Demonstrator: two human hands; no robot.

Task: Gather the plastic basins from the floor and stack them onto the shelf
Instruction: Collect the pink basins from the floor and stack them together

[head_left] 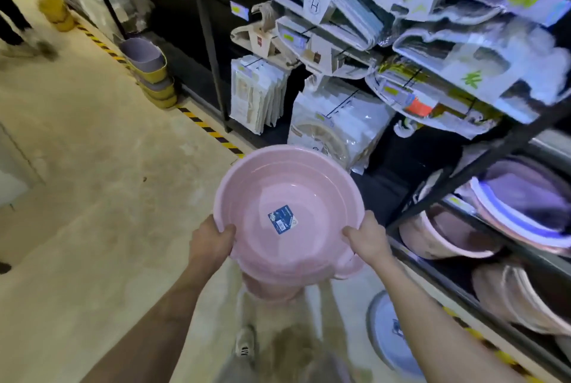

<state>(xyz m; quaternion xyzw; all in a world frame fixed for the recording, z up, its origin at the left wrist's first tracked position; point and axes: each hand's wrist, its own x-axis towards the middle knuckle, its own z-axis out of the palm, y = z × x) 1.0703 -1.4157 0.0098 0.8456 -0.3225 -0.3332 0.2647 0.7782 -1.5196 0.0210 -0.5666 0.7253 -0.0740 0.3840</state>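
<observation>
I hold a stack of pink plastic basins (278,191) in front of me at waist height, above the floor. The top basin has a blue label on its inside bottom. My left hand (211,240) grips the rim on the left side and my right hand (367,237) grips the rim on the right side. The black shelf (463,172) stands to the right. Its lower levels hold pink and purple basins (445,237) lying on their sides. A pale blue basin (392,333) leans on the floor by the shelf foot.
Upper shelf levels carry packaged hangers and goods (336,123). Yellow and purple tubs (151,70) are stacked on the floor along a black-and-yellow striped line (210,132). A person's legs (12,18) show at far left. My shoe (245,342) is below the basins.
</observation>
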